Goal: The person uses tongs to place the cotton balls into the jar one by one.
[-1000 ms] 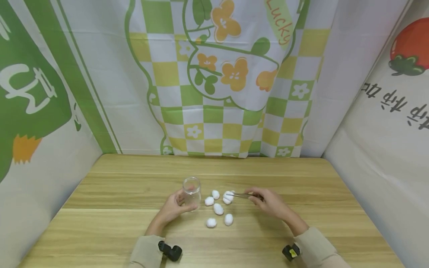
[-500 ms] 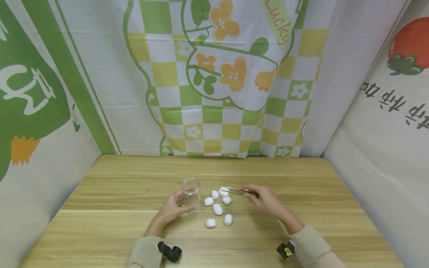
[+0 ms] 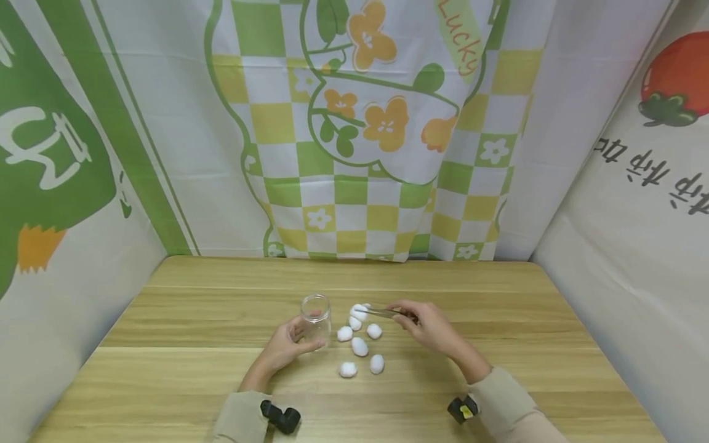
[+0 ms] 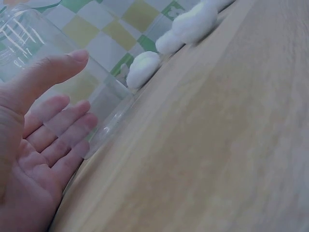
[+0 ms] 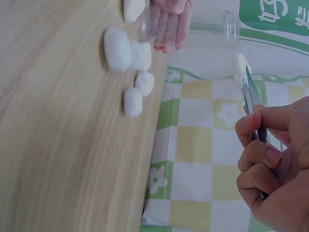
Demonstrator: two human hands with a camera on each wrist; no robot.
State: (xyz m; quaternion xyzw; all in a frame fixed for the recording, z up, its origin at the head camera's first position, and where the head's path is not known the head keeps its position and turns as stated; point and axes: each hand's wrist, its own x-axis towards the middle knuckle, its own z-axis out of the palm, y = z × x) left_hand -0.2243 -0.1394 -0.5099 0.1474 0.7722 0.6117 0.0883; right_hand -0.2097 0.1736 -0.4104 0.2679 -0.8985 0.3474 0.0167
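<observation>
Nearest to me, at the bottom of the frame, two black wrist cameras (image 3: 280, 416) sit at the sleeves, the right one a little further left than a moment ago. Above them, two loose cotton balls (image 3: 348, 370) lie where they were on the table (image 3: 166, 369). Left of centre, the left hand (image 3: 285, 340) holds the upright clear jar (image 3: 324, 329) between thumb and fingers; neither has shifted, and I see nothing inside. Just right of it, four more loose balls (image 3: 359, 347) lie unmoved. The change is beyond them: the right hand (image 3: 423, 323) has slid left, pinching the tweezers (image 3: 386, 312), whose tips press together on a held cotton ball (image 3: 360, 315). My right wrist view shows that ball raised off the table, near the open mouth. I judge the gap to the jar much reduced, the ball still outside. Farthest back hangs the checked curtain (image 3: 351, 191).
</observation>
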